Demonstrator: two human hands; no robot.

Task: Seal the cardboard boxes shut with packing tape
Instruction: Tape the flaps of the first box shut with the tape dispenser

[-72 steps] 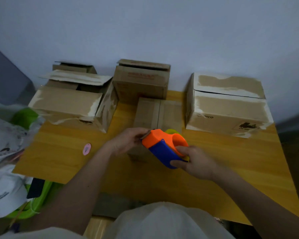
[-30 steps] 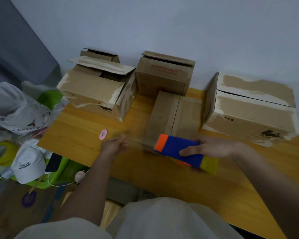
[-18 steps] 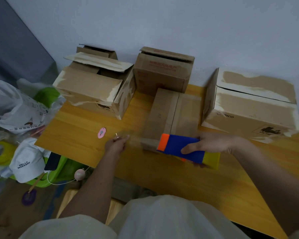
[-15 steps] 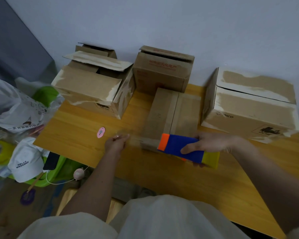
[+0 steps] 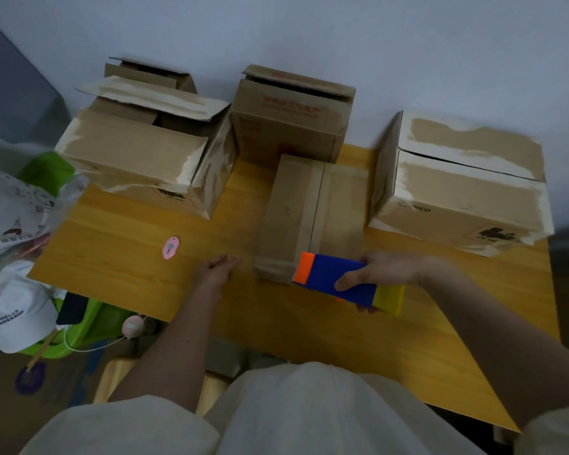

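Observation:
A small flat cardboard box (image 5: 309,208) lies closed at the middle of the wooden table (image 5: 128,257). My right hand (image 5: 395,269) grips a blue, orange and yellow tape dispenser (image 5: 329,279) held sideways against the box's near end. A faint translucent strip of tape (image 5: 266,266) runs left from the dispenser across that near face to my left hand (image 5: 216,269), whose fingers pinch its free end just above the table. Around it stand a large left box (image 5: 138,159) with a raised flap, a back centre box (image 5: 293,116) and a large right box (image 5: 457,182).
Another open box (image 5: 151,77) stands behind the left one. A pink tag (image 5: 170,252) lies on the table left of my left hand. Beyond the table's left edge are a white cap (image 5: 17,310), a plastic bag (image 5: 10,208), a dark phone (image 5: 73,308) and a green bin (image 5: 89,323).
My left hand moved left away from the dispenser, drawing a strip of tape out along the box's near end. The dispenser turned sideways in my right hand. In the last half second both hands stay put.

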